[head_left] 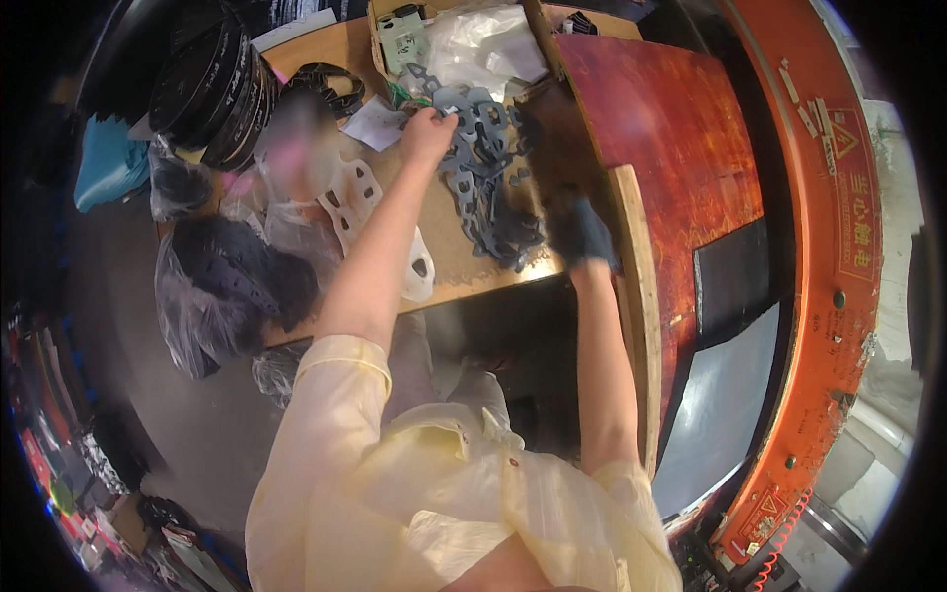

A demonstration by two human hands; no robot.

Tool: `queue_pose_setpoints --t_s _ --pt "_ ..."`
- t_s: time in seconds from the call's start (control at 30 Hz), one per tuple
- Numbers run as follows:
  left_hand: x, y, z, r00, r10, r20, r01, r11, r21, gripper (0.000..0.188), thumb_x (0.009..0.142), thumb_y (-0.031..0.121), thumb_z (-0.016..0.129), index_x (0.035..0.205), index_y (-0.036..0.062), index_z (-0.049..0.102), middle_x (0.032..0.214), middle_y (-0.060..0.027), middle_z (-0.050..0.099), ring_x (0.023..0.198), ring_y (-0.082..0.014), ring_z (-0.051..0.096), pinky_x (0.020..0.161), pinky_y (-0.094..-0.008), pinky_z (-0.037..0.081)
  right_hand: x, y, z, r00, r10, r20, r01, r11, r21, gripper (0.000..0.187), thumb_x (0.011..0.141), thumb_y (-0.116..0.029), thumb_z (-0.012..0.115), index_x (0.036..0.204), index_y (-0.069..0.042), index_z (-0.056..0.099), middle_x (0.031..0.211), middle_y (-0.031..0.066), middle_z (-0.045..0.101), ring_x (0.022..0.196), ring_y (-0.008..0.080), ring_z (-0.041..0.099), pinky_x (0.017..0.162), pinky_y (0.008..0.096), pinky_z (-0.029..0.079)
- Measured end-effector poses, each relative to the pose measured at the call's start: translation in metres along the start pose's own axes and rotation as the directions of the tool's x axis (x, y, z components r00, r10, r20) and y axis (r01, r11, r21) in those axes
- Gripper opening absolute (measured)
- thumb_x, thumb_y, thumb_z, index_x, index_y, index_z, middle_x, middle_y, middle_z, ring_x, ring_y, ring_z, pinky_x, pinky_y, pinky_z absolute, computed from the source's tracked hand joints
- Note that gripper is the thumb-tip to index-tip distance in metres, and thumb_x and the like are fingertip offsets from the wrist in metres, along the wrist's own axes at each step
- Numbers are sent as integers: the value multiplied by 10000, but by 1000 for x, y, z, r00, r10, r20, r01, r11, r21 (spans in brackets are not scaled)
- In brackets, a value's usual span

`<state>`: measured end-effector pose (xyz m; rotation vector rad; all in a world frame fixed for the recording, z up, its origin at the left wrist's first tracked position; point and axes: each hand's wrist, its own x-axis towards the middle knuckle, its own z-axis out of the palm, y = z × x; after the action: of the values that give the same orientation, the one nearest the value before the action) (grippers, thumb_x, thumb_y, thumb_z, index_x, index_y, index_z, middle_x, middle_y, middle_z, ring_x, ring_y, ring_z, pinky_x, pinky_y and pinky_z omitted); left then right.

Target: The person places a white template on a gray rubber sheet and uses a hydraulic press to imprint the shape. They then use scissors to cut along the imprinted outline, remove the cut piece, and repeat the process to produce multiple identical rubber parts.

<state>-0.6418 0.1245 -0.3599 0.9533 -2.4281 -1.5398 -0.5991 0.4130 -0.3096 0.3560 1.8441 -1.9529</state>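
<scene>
A heap of dark grey flat pieces with cut-out holes [481, 183] lies on the brown worktable [473, 281]. At its far end my left hand [429, 135] is closed, fingers pinched on a grey cut-out piece; a small white bit shows at the fingertips. My right hand [586, 235], in a dark glove, is low at the table's right side, apart from the heap. Motion smears its fingers, so whether it holds anything is hidden. White cut-out pieces [418, 264] lie left of the heap, partly behind my left forearm.
A cardboard box [547, 44] with clear plastic bags stands at the back. Plastic bags of dark pieces [237, 276] sit left, near a black drum-shaped container [212, 94]. A wooden strip [637, 296] edges a reddish board [661, 118] on the right, beside an orange machine frame [824, 286].
</scene>
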Motion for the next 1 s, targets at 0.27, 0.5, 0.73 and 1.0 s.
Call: queue_pose_setpoints --t_s 0.27,0.5,0.73,1.0 --pt "0 4 -46 962 -58 266 -28 951 307 375 797 435 631 1015 129 643 946 -96 672 936 -282 635 763 -413 490 157 32 81 967 252 42 -250 968 -37 221 925 -224 463 1034 -90 600 930 43 575 822 153 525 779 304 429" --pt "26 15 -43 967 -60 248 -42 922 385 455 822 529 555 944 112 687 898 -92 677 894 -290 633 740 -399 493 -22 -22 42 982 -87 -168 88 996 -1 251 787 -35 602 1029 22 638 892 27 615 833 159 589 689 314 483" --pt "-12 44 -14 977 59 203 -107 967 231 306 844 390 583 876 92 641 860 -130 650 857 -343 611 691 -441 468 -77 -45 -30 996 39 76 15 794 -607 157 752 -113 577 868 -42 654 823 91 640 775 238 623 662 325 482" --pt "-50 141 -86 933 252 258 -168 936 -309 295 947 299 498 905 51 653 836 -78 667 758 -221 633 662 -341 471 -76 -135 -22 966 -147 211 160 986 -43 246 770 -157 576 928 17 650 766 76 621 676 158 598 598 277 471"
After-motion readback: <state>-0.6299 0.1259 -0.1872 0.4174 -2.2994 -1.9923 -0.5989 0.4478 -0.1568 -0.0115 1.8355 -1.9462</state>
